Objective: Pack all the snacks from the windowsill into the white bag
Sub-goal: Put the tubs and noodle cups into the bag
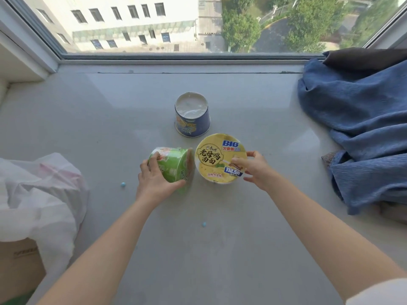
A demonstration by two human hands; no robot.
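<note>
Three instant noodle cups stand on the grey windowsill (220,238). A blue cup (192,119) sits upside down further back, untouched. In front of it, a green cup (174,166) lies tilted on its side, and my left hand (154,181) grips it with fingers over the top and thumb below. Right beside it stands a yellow cup (217,158) with its printed lid facing up. My right hand (255,169) holds this yellow cup at its right rim, thumb on the lid. The white bag (41,194) lies crumpled and open at the left edge.
A blue cloth (361,128) is heaped at the right end of the sill, under a dark fabric (365,58). A brown cardboard box (19,265) sits below the bag. Two small blue pellets (123,184) lie on the sill. The window glass closes the back.
</note>
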